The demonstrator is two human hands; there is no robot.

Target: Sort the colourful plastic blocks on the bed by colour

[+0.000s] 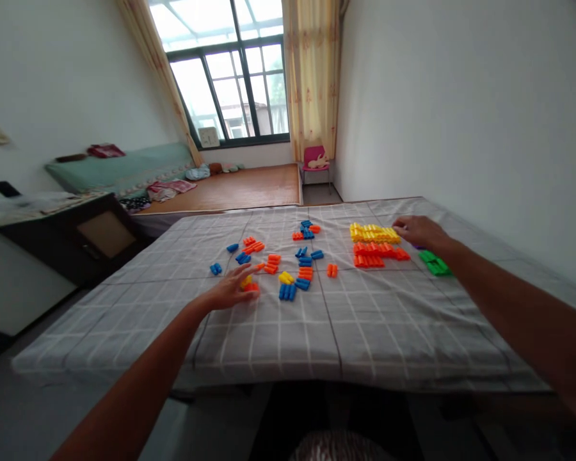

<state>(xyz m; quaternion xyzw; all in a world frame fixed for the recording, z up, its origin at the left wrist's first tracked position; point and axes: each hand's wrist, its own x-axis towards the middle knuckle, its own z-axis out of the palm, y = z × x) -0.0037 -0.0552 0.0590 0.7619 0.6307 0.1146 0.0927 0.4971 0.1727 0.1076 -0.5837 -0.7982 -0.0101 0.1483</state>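
My left hand (228, 290) is over the table at the left of the scattered pieces, fingers apart, beside a yellow piece (246, 280) and an orange piece (251, 288) partly hidden by it. My right hand (420, 230) has its fingertips together at the right end of the yellow row (372, 233); whether a piece is between them is too small to tell. Orange rows (377, 253) lie just below the yellow one. Green pieces (434, 263) and a bit of purple sit under my right forearm. Blue pieces (287, 292) and orange pieces (306, 273) are grouped mid-table.
A checked grey cloth (292, 339) covers the table. More blue and orange pieces (253, 246) lie farther back on the left. Beyond the table are a low wooden platform (249, 186), a pink chair (315, 157) and a dark cabinet (100, 237).
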